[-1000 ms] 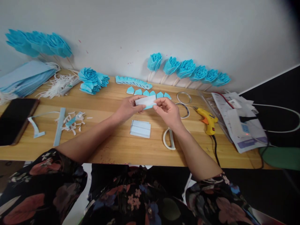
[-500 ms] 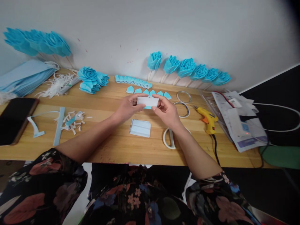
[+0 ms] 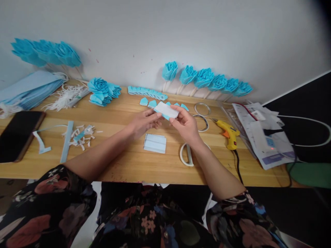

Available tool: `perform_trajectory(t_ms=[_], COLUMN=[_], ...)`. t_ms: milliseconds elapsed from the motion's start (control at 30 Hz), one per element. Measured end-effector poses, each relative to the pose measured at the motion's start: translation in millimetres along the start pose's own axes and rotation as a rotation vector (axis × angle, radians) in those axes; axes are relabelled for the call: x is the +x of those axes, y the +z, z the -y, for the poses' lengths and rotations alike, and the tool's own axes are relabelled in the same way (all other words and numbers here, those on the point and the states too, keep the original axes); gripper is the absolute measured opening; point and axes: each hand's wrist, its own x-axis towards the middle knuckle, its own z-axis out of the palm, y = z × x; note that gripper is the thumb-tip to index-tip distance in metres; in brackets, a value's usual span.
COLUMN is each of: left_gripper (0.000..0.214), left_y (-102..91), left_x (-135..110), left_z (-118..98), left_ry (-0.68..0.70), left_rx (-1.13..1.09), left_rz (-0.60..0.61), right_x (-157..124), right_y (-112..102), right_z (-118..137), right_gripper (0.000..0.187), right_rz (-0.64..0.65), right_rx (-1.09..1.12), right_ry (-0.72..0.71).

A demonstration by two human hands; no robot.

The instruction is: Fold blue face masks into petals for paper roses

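A small folded piece of white and light-blue mask fabric (image 3: 167, 109) is held above the table, tilted down to the right. My right hand (image 3: 184, 120) pinches its right end between thumb and fingers. At the lower left corner, my left hand (image 3: 144, 122) has its thumb and fingers closed on the edge; the fingertips behind are partly hidden. Just beyond lie several small blue pointed fabric pieces (image 3: 152, 104), some covered by the fabric. Below the hands sits a stack of pale-blue fabric rectangles (image 3: 155, 143).
Blue fabric flowers on sticks (image 3: 204, 78) lean against the wall. A yellow glue gun (image 3: 229, 132), tape rolls (image 3: 202, 109) and scissors (image 3: 186, 155) are on the right. To the left are a phone (image 3: 20, 134), fabric scraps (image 3: 84, 134) and stacked face masks (image 3: 33, 88).
The fabric piece has turned from level to slanting, its right end lower. My left hand has shifted slightly down and left, toward the piece's lower corner. The view has tilted slightly.
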Motion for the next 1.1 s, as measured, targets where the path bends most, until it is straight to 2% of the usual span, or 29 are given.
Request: perform_trajectory(t_ms=[167,300,367,433,500,533,600,667,733,767,800,867,1000,1100], left_gripper=[0.032,0.026,0.023,0.024,0.029,0.031,0.027,0.021,0.027,0.029,0.029,0.027,0.026,0.027], left_y=[0.9,-0.8,-3.8,-7.6,-12.0,-14.6,-20.3,-25.6,-27.6,-26.2,-22.5,-8.1,43.5,85.4], left_x=[-1,-2,-2,-1,0,0,0,0,-2,-2,-3,-3,6,28], left_z=[0,-3,-7,-11,-16,-18,-22,-26,-29,-30,-31,-32,-33,-27], left_ry=[0.010,0.039,-0.033,-0.147,-0.201,-0.178,-0.007,0.278,0.521,0.599,0.654,0.709,0.740,0.705], left_rx=[0.006,0.046,0.096,0.231,0.461,0.607,0.906,1.133,1.239,1.259,1.267,1.286,1.414,1.505], left_rz=[-0.014,-0.131,-0.129,-0.072,-0.050,-0.068,-0.153,-0.290,-0.380,-0.385,-0.367,-0.252,0.185,0.397], right_x=[-2,4,11,18,17,13,-5,-32,-63,-78,-91,-110,-123,-124], right_y=[3,-1,-14,-35,-58,-69,-85,-89,-82,-75,-67,-51,-33,-35], right_z=[-4,-6,-6,-4,1,4,11,19,25,27,29,29,26,25], right_gripper=[0.045,0.045,0.043,0.040,0.038,0.038,0.036,0.032,0.027,0.027,0.031,0.040,0.048,0.046], right_rz=[0.018,0.044,-0.019,-0.158,-0.271,-0.306,-0.341,-0.305,-0.181,-0.083,0.012,0.033,0.023,0.028], right_rx=[-0.025,-0.088,-0.089,-0.078,-0.120,-0.150,-0.236,-0.382,-0.618,-0.744,-0.867,-1.018,-1.058,-1.043], right_ry=[-0.042,-0.084,-0.119,-0.144,-0.158,-0.161,-0.138,-0.068,0.005,0.023,0.029,0.017,-0.001,0.020])
